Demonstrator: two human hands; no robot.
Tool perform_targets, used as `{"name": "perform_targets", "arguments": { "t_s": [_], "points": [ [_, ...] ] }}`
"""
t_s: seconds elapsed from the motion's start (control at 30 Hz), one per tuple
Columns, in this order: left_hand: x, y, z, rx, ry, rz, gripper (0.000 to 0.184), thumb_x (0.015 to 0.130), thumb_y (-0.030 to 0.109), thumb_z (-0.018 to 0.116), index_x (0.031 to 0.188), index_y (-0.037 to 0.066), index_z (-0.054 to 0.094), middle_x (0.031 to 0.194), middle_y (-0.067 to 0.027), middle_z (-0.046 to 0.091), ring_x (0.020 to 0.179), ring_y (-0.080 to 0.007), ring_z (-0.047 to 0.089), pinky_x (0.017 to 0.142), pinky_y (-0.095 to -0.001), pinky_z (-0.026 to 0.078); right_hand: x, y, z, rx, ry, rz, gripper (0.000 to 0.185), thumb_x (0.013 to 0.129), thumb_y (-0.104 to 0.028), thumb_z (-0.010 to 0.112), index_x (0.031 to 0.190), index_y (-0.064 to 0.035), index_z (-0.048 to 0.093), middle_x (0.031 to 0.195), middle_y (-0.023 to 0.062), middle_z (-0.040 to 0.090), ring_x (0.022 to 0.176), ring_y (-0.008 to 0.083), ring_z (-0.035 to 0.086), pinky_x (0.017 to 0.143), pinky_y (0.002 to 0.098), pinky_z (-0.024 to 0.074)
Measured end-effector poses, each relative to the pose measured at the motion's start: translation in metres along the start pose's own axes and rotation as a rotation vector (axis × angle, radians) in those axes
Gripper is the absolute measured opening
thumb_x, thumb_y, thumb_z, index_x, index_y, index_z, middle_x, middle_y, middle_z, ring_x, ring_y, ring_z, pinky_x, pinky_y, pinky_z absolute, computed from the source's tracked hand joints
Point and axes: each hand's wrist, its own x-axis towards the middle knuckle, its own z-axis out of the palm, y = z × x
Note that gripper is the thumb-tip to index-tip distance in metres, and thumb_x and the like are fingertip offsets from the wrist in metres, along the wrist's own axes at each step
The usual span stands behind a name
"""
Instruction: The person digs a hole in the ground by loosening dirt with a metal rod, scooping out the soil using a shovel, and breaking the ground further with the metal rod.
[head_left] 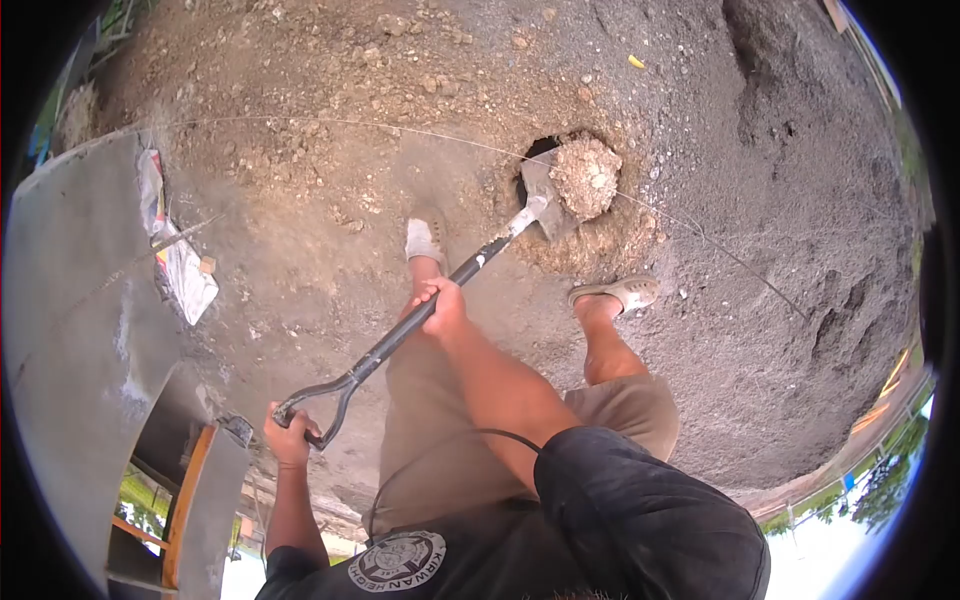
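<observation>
A shovel (pixel 408 325) with a dark shaft and a D-shaped handle slants across the view. My left hand (pixel 292 432) is closed around its D-handle at the lower left. Halfway along the shaft, my right hand (pixel 444 307) grips it. The metal blade (pixel 537 178) is over a dark round hole (pixel 541 148) in the ground. A heap of pale, crumbly soil (pixel 586 177) lies at the blade's right side and covers much of the hole; how much of it rests on the blade I cannot tell.
My feet in light clogs (pixel 424 240) stand on the near side of the hole. A thin string (pixel 400 128) crosses over it. Loose stony soil (pixel 330 80) spreads beyond. At left are a grey concrete wall (pixel 70 290) and a crumpled printed sack (pixel 185 275). Dark gravel (pixel 760 330) is piled at right.
</observation>
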Motion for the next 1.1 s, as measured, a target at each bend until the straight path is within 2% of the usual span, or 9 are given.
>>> {"name": "perform_targets", "arguments": {
  "t_s": [0.3, 0.43, 0.47, 0.57, 0.63, 0.73, 0.9, 1.0, 1.1],
  "points": [
    [-0.068, -0.081, -0.063, -0.327, 0.129, -0.322, 0.011, 0.084, -0.003, 0.058, 0.088, 0.001, 0.049, 0.063, -0.0099, 0.053, 0.044, -0.0231, 0.057, 0.043, -0.0362, 0.05, -0.046, 0.058, -0.034, -0.251, 0.228, -0.138, 0.013, 0.089, -0.002, 0.062, 0.079, -0.0065, 0.055, 0.064, 0.0058, 0.051, 0.054, 0.0205, 0.054, 0.052, 0.0426, 0.0519],
    [-0.086, -0.1, -0.054, -0.547, 0.103, -0.567, 0.009, 0.086, 0.004, 0.06, 0.088, 0.005, 0.052, 0.065, -0.0079, 0.054, 0.047, -0.0214, 0.054, 0.045, -0.0348, 0.048, -0.083, 0.064, 0.005, -0.457, 0.223, -0.276, 0.016, 0.087, 0.005, 0.063, 0.093, -0.0048, 0.052, 0.066, 0.0078, 0.053, 0.054, 0.0216, 0.056, 0.05, 0.0411, 0.0527],
    [-0.089, -0.094, -0.048, -0.612, 0.097, -0.655, 0.009, 0.086, 0.005, 0.061, 0.088, 0.006, 0.052, 0.065, -0.0071, 0.054, 0.048, -0.0207, 0.053, 0.046, -0.0347, 0.048, -0.089, 0.062, 0.015, -0.583, 0.161, -0.31, 0.014, 0.09, 0.002, 0.064, 0.091, -0.0002, 0.051, 0.073, 0.009, 0.055, 0.062, 0.0259, 0.062, 0.057, 0.0423, 0.0566],
    [-0.094, -0.121, -0.037, -0.736, 0.069, -0.848, 0.01, 0.087, 0.012, 0.063, 0.085, 0.012, 0.053, 0.064, -0.0047, 0.054, 0.055, -0.0189, 0.053, 0.052, -0.0332, 0.046, -0.109, 0.053, 0.062, -0.805, 0.103, -0.414, 0.016, 0.085, 0.002, 0.068, 0.092, 0.0023, 0.053, 0.073, 0.0128, 0.062, 0.061, 0.0262, 0.066, 0.055, 0.0404, 0.0559],
    [-0.1, -0.114, -0.025, -0.574, -0.141, -0.983, 0.025, 0.088, 0.022, 0.064, 0.068, 0.014, 0.052, 0.061, -0.0029, 0.054, 0.057, -0.0193, 0.053, 0.056, -0.0312, 0.044, -0.1, 0.045, 0.066, -0.947, 0.051, -0.502, 0.018, 0.082, 0.003, 0.07, 0.092, 0.0022, 0.055, 0.072, 0.0149, 0.064, 0.06, 0.0261, 0.068, 0.053, 0.0396, 0.0558],
    [-0.113, -0.122, -0.029, -0.427, -0.11, -1.136, 0.029, 0.088, 0.024, 0.065, 0.063, 0.016, 0.052, 0.061, -0.0011, 0.054, 0.056, -0.0181, 0.053, 0.056, -0.0303, 0.044, -0.102, 0.054, 0.056, -1.059, 0.085, -0.491, 0.019, 0.08, 0.003, 0.071, 0.093, 0.0026, 0.056, 0.071, 0.0149, 0.066, 0.061, 0.0266, 0.068, 0.055, 0.0397, 0.0566],
    [-0.099, -0.098, -0.145, -0.347, -0.041, -0.87, 0.014, 0.088, 0.021, 0.069, 0.084, 0.014, 0.058, 0.061, -0.0001, 0.053, 0.049, -0.0174, 0.05, 0.049, -0.0319, 0.045, -0.147, 0.078, 0.018, -0.76, 0.115, -0.084, 0.022, 0.085, 0.0, 0.071, 0.103, 0.0043, 0.059, 0.088, 0.0144, 0.065, 0.079, 0.0276, 0.07, 0.071, 0.042, 0.0594],
    [-0.088, -0.025, -0.175, -0.223, 0.053, -0.791, 0.015, 0.088, 0.018, 0.069, 0.094, 0.015, 0.056, 0.062, 0.0, 0.053, 0.048, -0.0161, 0.051, 0.046, -0.0317, 0.043, -0.147, 0.102, -0.016, -0.436, 0.025, 0.072, 0.014, 0.086, 0.004, 0.067, 0.099, 0.0035, 0.061, 0.09, 0.0151, 0.066, 0.077, 0.0293, 0.07, 0.067, 0.0428, 0.059],
    [-0.085, 0.046, -0.166, -0.179, 0.04, -0.594, 0.019, 0.087, 0.017, 0.067, 0.103, 0.01, 0.059, 0.067, -0.0032, 0.055, 0.049, -0.0161, 0.054, 0.046, -0.0308, 0.044, -0.151, 0.088, 0.002, -0.362, -0.128, 0.162, 0.015, 0.093, -0.003, 0.066, 0.106, 0.0008, 0.059, 0.1, 0.0128, 0.063, 0.098, 0.0276, 0.067, 0.088, 0.0435, 0.0585]
  ]
}}
